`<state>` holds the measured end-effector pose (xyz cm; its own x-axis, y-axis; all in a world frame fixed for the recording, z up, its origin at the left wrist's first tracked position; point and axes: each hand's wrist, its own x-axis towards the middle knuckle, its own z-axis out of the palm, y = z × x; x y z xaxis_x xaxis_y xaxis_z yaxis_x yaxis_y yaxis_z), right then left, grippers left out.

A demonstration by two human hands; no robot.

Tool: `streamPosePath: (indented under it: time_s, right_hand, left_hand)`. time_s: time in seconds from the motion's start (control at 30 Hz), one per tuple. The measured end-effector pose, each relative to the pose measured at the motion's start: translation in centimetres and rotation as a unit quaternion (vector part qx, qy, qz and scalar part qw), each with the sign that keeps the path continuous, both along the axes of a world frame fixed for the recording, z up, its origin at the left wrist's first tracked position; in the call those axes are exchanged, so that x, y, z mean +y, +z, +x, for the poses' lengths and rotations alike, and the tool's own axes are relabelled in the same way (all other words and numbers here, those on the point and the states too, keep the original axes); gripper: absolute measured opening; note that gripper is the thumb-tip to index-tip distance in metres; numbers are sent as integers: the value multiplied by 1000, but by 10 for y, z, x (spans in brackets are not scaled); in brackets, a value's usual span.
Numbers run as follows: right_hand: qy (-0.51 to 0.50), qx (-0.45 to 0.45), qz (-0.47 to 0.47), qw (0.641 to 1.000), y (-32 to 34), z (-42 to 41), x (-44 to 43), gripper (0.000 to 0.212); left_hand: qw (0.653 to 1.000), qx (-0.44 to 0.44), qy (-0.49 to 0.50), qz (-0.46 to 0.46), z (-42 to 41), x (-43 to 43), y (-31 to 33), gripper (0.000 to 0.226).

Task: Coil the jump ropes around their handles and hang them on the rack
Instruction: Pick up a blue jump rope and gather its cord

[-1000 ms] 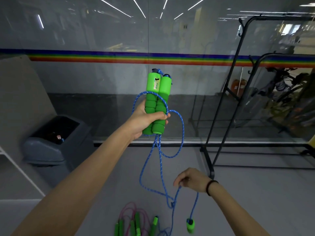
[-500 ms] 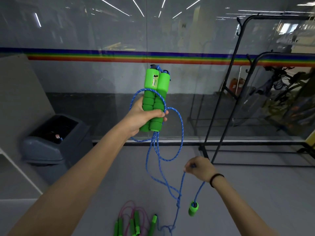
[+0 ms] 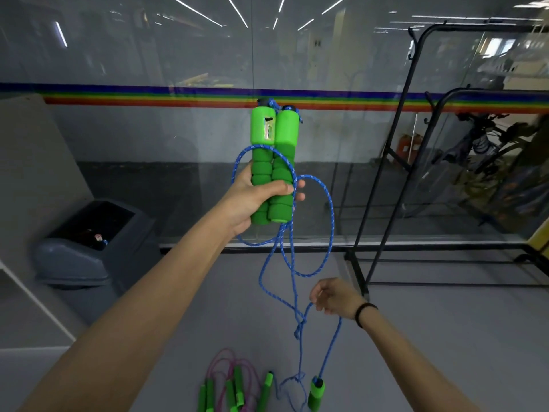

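My left hand (image 3: 252, 200) is raised and grips two green handles (image 3: 274, 162) held upright side by side. A blue rope (image 3: 328, 221) loops once around the handles and hangs down in long loops. Lower right, my right hand (image 3: 334, 295) pinches a strand of blue rope; below it a third green handle (image 3: 315, 394) dangles on that strand. More jump ropes (image 3: 234, 385), green-handled with a pink cord, lie on the floor at the bottom. The black rack (image 3: 395, 162) stands to the right.
A grey bin (image 3: 86, 251) sits on the floor at left, beside a pale slanted panel (image 3: 32, 173). A glass wall with a rainbow stripe (image 3: 148, 98) runs across the back. Grey floor spreads below the rack.
My right hand has shifted up and to the right along the blue rope. The dangling green handle has swung right. The left hand still holds the two handles upright.
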<state>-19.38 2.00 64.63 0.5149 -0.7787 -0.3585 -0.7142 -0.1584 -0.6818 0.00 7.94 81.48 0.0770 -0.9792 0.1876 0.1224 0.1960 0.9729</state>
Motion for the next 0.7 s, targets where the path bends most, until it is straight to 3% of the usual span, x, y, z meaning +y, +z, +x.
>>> streamPosePath:
  time_s: [0.03, 0.13, 0.2, 0.27, 0.4, 0.57, 0.7]
  right_hand:
    - [10, 9, 5, 1000, -8, 3, 3, 12]
    - [32, 13, 47, 998, -33, 15, 13, 22]
    - [-5, 11, 55, 998, -55, 24, 16, 12]
    - [-66, 45, 28, 996, -75, 31, 13, 19]
    - [-64, 86, -37, 993, -67, 33, 7, 28]
    - [-109, 32, -98, 989, -31, 23, 2, 31]
    - [-145, -73, -116, 980, 1, 15, 2, 36]
  left_hand:
    - [1000, 3, -4, -3, -3, -1, 2, 35]
    - [1000, 10, -10, -9, -11, -2, 7, 35]
    - [1000, 9, -7, -6, -13, -5, 6, 33]
    - [1000, -1, 3, 2, -11, -7, 2, 34]
    - [999, -19, 46, 9, -1, -10, -9, 32]
    - [993, -50, 101, 41, 18, -15, -34, 37]
    - [992, -42, 97, 63, 30, -15, -46, 40]
